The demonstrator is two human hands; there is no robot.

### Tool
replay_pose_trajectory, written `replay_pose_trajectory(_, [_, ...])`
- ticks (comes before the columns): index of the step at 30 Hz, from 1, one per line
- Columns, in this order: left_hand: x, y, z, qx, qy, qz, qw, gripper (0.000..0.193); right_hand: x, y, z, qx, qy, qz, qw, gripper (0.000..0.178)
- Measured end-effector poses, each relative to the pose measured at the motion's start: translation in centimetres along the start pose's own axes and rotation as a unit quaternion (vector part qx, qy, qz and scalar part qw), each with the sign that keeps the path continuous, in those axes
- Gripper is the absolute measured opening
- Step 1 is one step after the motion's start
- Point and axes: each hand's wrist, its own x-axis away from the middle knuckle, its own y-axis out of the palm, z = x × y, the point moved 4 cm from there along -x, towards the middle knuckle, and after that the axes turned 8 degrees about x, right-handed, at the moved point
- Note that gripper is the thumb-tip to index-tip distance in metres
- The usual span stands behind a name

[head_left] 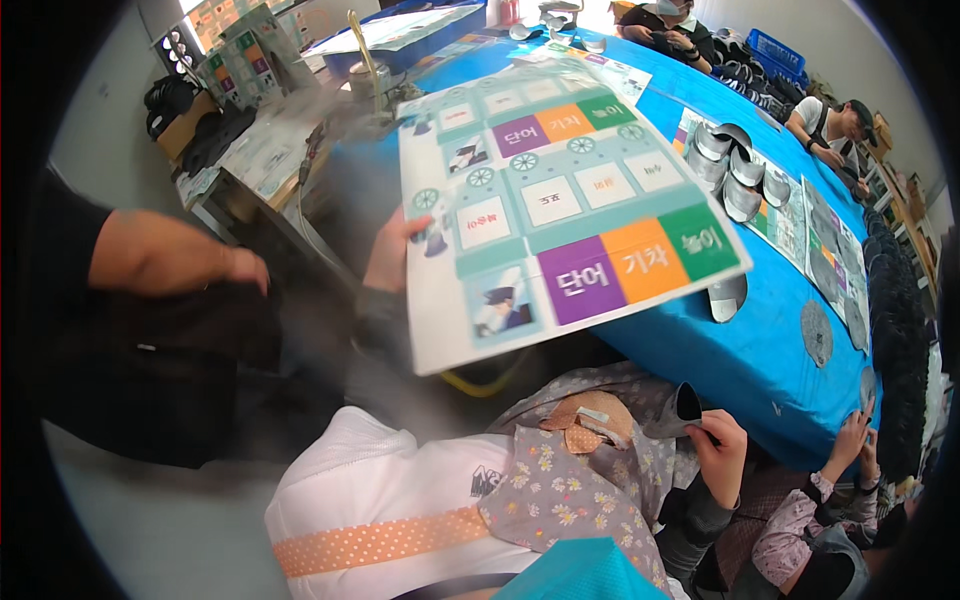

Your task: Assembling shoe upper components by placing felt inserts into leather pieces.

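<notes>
Board of white and teal printed card [560,215], large and rectangular with purple, orange and green blocks, spreads across the upper middle of the frame, tilted, partly in front of the blue sheet-covered table [770,390]. The left hand [393,255] has it by its left edge: the thumb lies over the printed face, while the fingers go behind, where I cannot tell how they press. Since it looks flat with one edge visibly gripped, it is probably light and fairly stiff, though a one-sided hold would let the far end dip. Glare near the top suggests a slick surface that could slip under a lone thumb, and the corners would likely crease if knocked. The middle of a long edge, or two opposite edges, looks the safest place to hold.

At lower right, the right hand [720,455] pinches a curved, smooth grey shell with a dark opening [665,415] at its right rim, between thumb and fingertips. It seems thin and light, perhaps springy, so a gentle pinch on the rim should suit it better than squeezing its wall. Similar curved grey shells [740,195] cluster at upper right, above a flat grey oval pad [817,333].
</notes>
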Motion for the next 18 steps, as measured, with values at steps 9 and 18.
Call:
replay_pose_trajectory(9, [0.9, 6.7, -0.5, -0.054, -0.052, -0.106, 0.991, 0.061, -0.2, 0.1, -0.4, 0.041, -0.017, -0.021, 0.999, 0.016])
replay_pose_trajectory(18, [-16.9, 10.0, 17.3, -0.452, 0.283, 0.022, 0.846, 0.037, -0.2, 0.0, -0.2, 0.013, 0.023, -0.003, 1.000, 0.018])
